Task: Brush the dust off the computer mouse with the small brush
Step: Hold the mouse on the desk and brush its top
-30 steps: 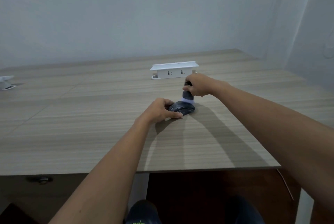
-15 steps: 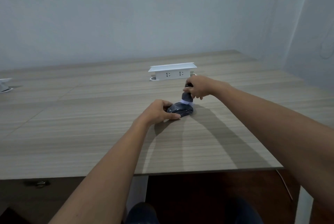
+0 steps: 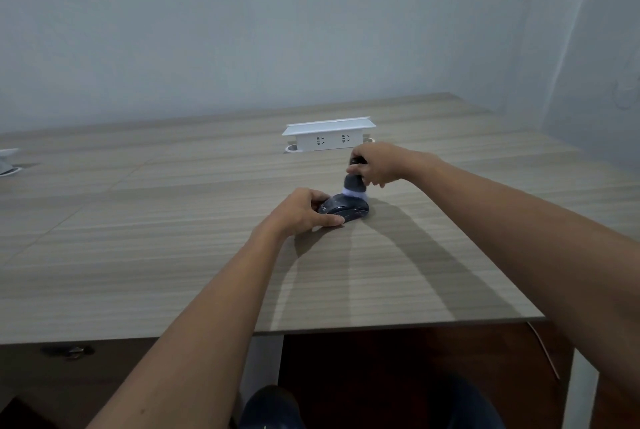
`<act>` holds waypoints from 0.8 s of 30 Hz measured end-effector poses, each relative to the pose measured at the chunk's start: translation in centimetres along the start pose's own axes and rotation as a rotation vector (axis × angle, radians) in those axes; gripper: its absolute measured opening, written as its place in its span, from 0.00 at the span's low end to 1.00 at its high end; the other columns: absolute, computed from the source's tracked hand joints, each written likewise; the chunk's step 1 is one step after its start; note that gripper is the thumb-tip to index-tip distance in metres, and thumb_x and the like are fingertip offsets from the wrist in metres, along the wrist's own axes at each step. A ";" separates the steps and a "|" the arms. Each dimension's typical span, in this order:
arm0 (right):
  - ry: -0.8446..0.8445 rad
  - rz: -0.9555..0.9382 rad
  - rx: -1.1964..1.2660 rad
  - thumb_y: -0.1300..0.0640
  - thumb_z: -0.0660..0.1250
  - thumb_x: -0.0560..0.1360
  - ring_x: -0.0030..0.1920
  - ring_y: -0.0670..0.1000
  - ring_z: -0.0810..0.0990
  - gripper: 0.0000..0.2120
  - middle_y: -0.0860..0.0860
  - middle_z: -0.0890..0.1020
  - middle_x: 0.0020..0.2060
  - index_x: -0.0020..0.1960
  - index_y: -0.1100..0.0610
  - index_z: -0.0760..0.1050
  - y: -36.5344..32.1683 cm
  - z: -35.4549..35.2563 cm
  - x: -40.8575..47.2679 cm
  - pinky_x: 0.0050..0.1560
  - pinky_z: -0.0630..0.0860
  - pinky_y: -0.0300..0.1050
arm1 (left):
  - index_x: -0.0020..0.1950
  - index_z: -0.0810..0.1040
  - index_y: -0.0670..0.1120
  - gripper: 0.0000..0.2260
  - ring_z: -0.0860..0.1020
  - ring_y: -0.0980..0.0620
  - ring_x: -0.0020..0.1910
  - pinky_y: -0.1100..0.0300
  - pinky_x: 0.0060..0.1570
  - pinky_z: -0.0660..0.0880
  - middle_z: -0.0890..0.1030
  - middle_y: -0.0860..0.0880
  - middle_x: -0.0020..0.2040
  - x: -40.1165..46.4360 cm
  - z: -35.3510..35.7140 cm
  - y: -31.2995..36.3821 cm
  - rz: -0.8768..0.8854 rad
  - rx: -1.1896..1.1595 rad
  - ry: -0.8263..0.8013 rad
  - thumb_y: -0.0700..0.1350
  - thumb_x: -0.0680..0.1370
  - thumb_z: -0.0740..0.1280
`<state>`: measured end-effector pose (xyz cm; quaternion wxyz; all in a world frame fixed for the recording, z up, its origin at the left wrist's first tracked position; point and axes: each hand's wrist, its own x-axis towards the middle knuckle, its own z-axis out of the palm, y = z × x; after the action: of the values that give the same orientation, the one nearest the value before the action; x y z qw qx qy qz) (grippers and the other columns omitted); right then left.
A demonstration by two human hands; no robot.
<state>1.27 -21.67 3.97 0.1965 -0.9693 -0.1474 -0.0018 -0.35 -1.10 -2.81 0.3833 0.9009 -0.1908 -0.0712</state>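
Note:
A dark computer mouse (image 3: 348,209) lies on the wooden table (image 3: 173,238), right of centre. My left hand (image 3: 304,208) grips its near left end, thumb along the front side. My right hand (image 3: 375,165) holds a small brush (image 3: 354,182) upright by its dark handle. The brush's pale bristles press down on the far right part of the mouse's top. The fingers hide most of the brush handle.
A white pop-up socket box (image 3: 327,137) stands just behind my right hand. Another white object (image 3: 8,162) sits at the table's far left edge. The table's front edge runs close below my forearms, with dark floor and my knees beneath.
The brush and my right hand have shifted slightly over the mouse's top. My left hand keeps its hold on the mouse, which stays in place.

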 end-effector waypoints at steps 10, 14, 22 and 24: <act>-0.012 0.063 -0.013 0.58 0.61 0.83 0.27 0.48 0.77 0.09 0.43 0.76 0.31 0.54 0.64 0.75 0.9 0.0 0.0 0.27 0.73 0.39 | 0.60 0.83 0.47 0.20 0.84 0.50 0.52 0.50 0.60 0.79 0.87 0.50 0.51 0.0 0.1 0.0 0.006 -0.007 0.003 0.50 0.70 0.79; 0.012 0.024 -0.015 0.56 0.62 0.83 0.27 0.47 0.77 0.10 0.47 0.78 0.33 0.55 0.64 0.75 0.6 0.1 -0.1 0.26 0.72 0.38 | 0.61 0.83 0.47 0.21 0.84 0.49 0.53 0.52 0.59 0.79 0.87 0.49 0.52 0.0 0.1 0.1 0.008 -0.004 -0.001 0.50 0.71 0.78; 0.016 0.005 -0.001 0.56 0.62 0.83 0.27 0.50 0.78 0.11 0.51 0.81 0.34 0.53 0.64 0.76 0.1 -0.3 -0.2 0.28 0.74 0.41 | 0.60 0.84 0.47 0.20 0.84 0.48 0.52 0.49 0.59 0.79 0.87 0.49 0.51 0.2 0.2 -0.2 0.006 -0.006 0.011 0.50 0.70 0.79; 0.002 0.071 -0.076 0.59 0.62 0.82 0.29 0.48 0.77 0.09 0.45 0.78 0.36 0.54 0.64 0.76 0.7 0.0 -0.4 0.28 0.74 0.41 | 0.60 0.84 0.47 0.20 0.84 0.49 0.52 0.49 0.60 0.79 0.87 0.49 0.51 0.2 0.2 -0.2 0.006 -0.001 0.012 0.51 0.70 0.79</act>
<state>1.08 -22.37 3.68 0.1596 -0.9808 -0.1125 -0.0016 -0.15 -1.21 -3.14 0.3853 0.9005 -0.1908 -0.0647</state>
